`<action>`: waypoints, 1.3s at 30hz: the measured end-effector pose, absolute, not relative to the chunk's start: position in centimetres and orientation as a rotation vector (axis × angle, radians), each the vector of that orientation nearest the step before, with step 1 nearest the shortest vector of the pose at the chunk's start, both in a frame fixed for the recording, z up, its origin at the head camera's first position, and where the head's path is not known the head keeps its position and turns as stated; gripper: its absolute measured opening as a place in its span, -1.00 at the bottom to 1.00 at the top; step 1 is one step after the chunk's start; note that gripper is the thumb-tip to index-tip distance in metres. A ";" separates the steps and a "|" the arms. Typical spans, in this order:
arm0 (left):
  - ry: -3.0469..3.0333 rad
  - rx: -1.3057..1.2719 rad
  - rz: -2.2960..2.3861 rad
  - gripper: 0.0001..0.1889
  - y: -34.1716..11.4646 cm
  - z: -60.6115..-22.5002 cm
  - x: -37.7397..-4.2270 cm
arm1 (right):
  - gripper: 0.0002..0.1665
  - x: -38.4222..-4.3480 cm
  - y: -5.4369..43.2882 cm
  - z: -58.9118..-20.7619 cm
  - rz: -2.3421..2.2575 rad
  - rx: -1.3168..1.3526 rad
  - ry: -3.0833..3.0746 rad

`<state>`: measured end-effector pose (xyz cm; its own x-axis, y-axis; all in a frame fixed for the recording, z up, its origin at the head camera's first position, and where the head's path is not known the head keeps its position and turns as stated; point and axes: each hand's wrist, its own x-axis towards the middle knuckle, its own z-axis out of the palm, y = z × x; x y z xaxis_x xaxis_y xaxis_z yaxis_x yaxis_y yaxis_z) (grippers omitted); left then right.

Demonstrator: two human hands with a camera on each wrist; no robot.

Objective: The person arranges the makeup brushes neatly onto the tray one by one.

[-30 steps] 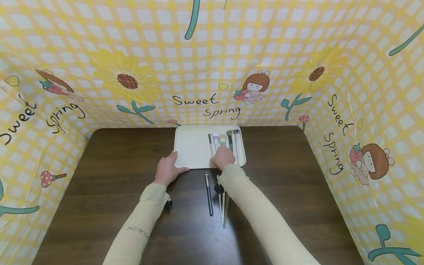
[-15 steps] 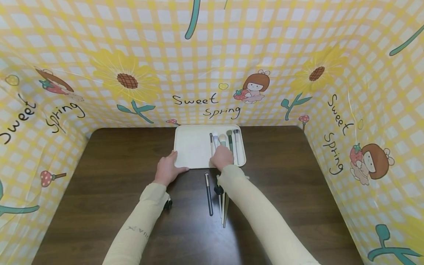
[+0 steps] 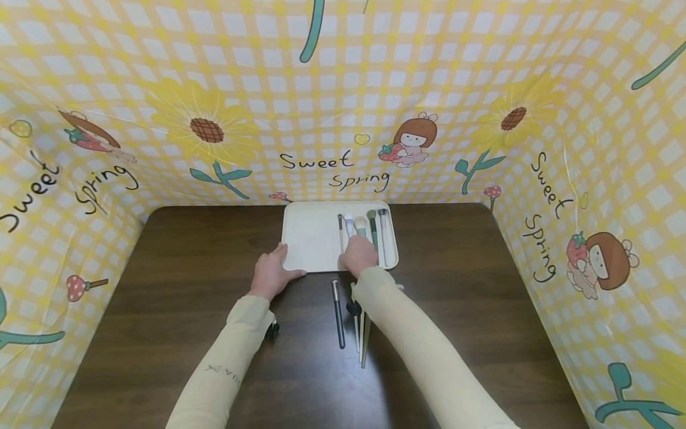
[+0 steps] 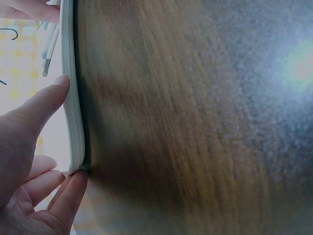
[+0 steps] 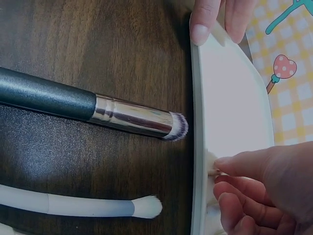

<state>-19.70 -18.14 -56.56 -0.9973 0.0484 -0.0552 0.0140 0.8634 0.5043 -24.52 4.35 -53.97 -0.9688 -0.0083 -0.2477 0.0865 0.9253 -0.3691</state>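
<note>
"What shows at far left?"

"A person's left hand (image 3: 270, 274) grips the near-left corner of a shallow, rectangular, cream-coloured tray (image 3: 311, 235), thumb on the near rim, fingers around the side."

"And in front of the tray?"

"A dark-handled makeup brush with a shiny metal collar (image 3: 337, 313) lies just apart from it on a brown wood-grain table (image 3: 187, 268)."

"And inside?"

"Thumb and forefinger together, the right hand (image 3: 360, 256) pinches the thin handle of a slim, dark-tipped makeup brush (image 3: 340, 225) in the tray."

"Farther right?"

"Four makeup brushes with white, cream, green and grey heads (image 3: 374, 231) lie side by side along the tray's right."
</note>
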 end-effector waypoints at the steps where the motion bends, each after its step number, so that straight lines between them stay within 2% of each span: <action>1: 2.969 0.051 0.801 -0.04 -18.1 -56.6 -19.7 | -0.76 -24.5 4.4 -53.9 -0.559 0.060 2.837; 4: 2.971 0.055 0.797 -0.04 -18.1 -56.5 -19.7 | -0.74 -24.4 4.5 -53.6 -0.570 0.050 2.847; 11: 2.965 0.050 0.790 -0.04 -18.1 -56.5 -19.7 | -0.48 -24.1 5.2 -52.5 -0.691 0.002 2.868; 13: 2.965 0.051 0.789 -0.04 -18.1 -56.5 -19.7 | -0.51 -23.9 5.5 -52.1 -0.714 -0.019 2.896; 16: 2.971 0.054 0.786 -0.04 -18.2 -56.5 -19.7 | -0.69 -23.7 5.9 -51.7 -0.805 -0.008 2.912; 18: 2.977 0.059 0.788 -0.04 -18.2 -56.4 -19.6 | -0.74 -23.5 6.2 -51.5 -0.863 0.009 2.903; 25: 2.981 0.066 0.806 -0.04 -18.3 -56.3 -19.5 | -0.42 -22.9 7.1 -51.5 -0.923 0.011 2.873; 39: 2.987 0.073 0.800 -0.04 -18.2 -56.7 -19.6 | -0.18 -20.7 9.7 -50.7 -1.082 0.055 2.836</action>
